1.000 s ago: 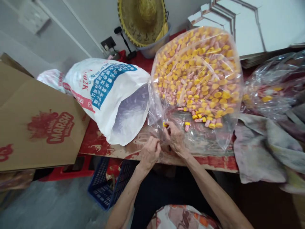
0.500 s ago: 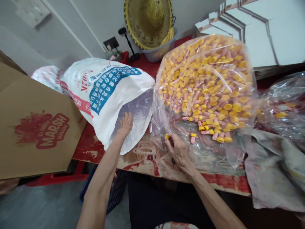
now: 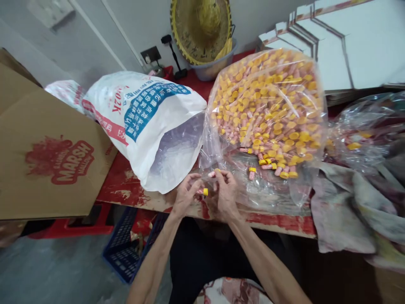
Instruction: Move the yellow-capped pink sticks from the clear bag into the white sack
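Your glossy clear plastic bag (image 3: 268, 55) of yellow plastic caps (image 3: 294, 136) lies on a rough, chipped red-painted wooden worktop (image 3: 123, 190), beside a woven white plastic sack (image 3: 142, 109) and matt brown cardboard (image 3: 47, 177).

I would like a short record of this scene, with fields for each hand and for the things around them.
left hand: fingers curled, beside a pink tube with a yellow cap; cannot tell if held
right hand: fingertips pinch a second capped pink tube
nearby: clear plastic bag full of such tubes; open white printed sack
surface: red-stained table
also present: cardboard with red MARSH print; blue crate; straw hat
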A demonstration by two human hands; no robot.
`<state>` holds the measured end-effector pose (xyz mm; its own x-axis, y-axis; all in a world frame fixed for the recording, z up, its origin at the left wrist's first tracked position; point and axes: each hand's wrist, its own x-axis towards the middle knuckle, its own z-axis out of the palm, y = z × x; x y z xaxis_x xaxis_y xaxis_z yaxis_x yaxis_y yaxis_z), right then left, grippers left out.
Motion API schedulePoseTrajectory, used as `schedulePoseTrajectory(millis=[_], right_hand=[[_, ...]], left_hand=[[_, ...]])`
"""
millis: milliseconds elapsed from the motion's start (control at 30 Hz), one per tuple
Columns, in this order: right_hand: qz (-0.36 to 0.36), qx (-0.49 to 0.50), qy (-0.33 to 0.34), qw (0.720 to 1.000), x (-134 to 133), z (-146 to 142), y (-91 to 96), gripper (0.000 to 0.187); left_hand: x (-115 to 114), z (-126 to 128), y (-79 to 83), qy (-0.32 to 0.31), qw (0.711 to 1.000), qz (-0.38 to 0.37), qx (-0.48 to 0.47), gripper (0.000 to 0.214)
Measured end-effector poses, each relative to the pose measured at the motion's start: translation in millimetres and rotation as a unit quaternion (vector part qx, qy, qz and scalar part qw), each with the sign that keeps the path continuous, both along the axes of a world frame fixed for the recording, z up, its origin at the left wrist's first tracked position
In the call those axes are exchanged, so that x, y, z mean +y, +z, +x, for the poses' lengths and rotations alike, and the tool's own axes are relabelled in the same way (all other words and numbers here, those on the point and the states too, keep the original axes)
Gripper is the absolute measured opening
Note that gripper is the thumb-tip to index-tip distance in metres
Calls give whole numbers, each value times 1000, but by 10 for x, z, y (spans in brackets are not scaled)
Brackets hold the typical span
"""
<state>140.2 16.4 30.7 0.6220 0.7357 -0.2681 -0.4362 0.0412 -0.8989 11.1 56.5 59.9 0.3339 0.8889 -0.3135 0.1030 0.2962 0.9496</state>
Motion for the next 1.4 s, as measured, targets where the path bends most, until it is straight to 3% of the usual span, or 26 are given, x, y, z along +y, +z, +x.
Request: schedulePoseTrajectory(millis=[100, 300, 400, 467, 533, 600, 700, 833, 900, 1000, 1100, 1200, 1267, 1400], right_hand=[[7, 29, 20, 999, -72, -132, 7, 46], [-29, -33, -3, 999, -191, 77, -95, 38], [-22, -46, 31, 998, -213, 110, -97, 32], [-4, -97, 76, 992, -245, 156, -90, 29], [9, -212, 95, 973, -303, 288, -94, 27], [-11, -354, 79, 932, -377, 508, -118, 27], [-95, -498, 24, 862, -464, 895, -194, 36], [-180, -563, 33, 806, -470, 1230, -328, 34], [-198, -565, 61, 798, -443, 1286, -380, 28], [-173, -554, 66, 812, -416, 1288, -421, 19], [-94, -530, 29, 843, -431, 1221, -430, 13], [-34, -491, 24, 870, -443, 1068, -421, 11], [-8, -457, 37, 889, -422, 928, -406, 10], [14, -389, 50, 920, -348, 671, -393, 13]], left_hand=[[-152, 69, -65, 16, 1000, 9, -5, 64], [-175, 81, -60, 14, 999, 32, 16, 60], [-153, 147, -47, 28, 999, 33, 24, 58], [-111, 175, -37, 9, 995, 63, 71, 55], [-55, 184, -27, -27, 980, 129, 148, 49], [-11, 201, -20, -88, 945, 209, 234, 41], [3, 305, -9, -212, 860, 291, 361, 28], [14, 541, 64, -333, 722, 316, 518, 19], [61, 606, 121, -362, 695, 314, 536, 17], [134, 569, 177, -382, 727, 296, 488, 16], [125, 443, 144, -345, 774, 297, 441, 15], [59, 351, 57, -286, 771, 339, 456, 11], [31, 321, 20, -287, 763, 361, 452, 7], [-32, 232, 2, -250, 792, 417, 370, 8]])
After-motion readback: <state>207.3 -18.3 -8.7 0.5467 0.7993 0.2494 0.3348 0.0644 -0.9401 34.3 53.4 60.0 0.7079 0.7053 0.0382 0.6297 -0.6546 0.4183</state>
